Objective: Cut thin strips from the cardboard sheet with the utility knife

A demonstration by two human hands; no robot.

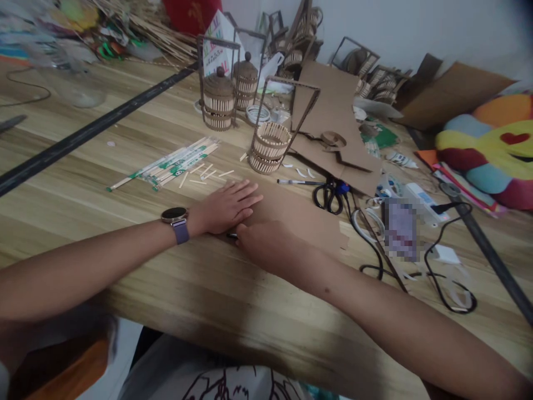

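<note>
My left hand (229, 208), with a watch on the wrist, lies flat with its fingers stretched over the left part of a brown cardboard piece (306, 214). Right beside it, my right hand (264, 241) is closed at the near left edge of the cardboard. A short dark, shiny end (232, 236) of something thin pokes out by its fingers; the rest is hidden in the hand. Beyond the cardboard stands a small stick bucket (270, 147) with a tall cardboard handle. A pen (300, 182) and black-handled scissors (328, 198) lie at its far edge.
Packs of thin sticks (166, 164) and loose stick pieces (204, 173) lie left of the bucket. Two lidded stick buckets (219, 100) stand behind. Cardboard scraps (325, 100), a power strip (425, 203), black cables (437, 300) and a plush toy (491, 150) crowd the right.
</note>
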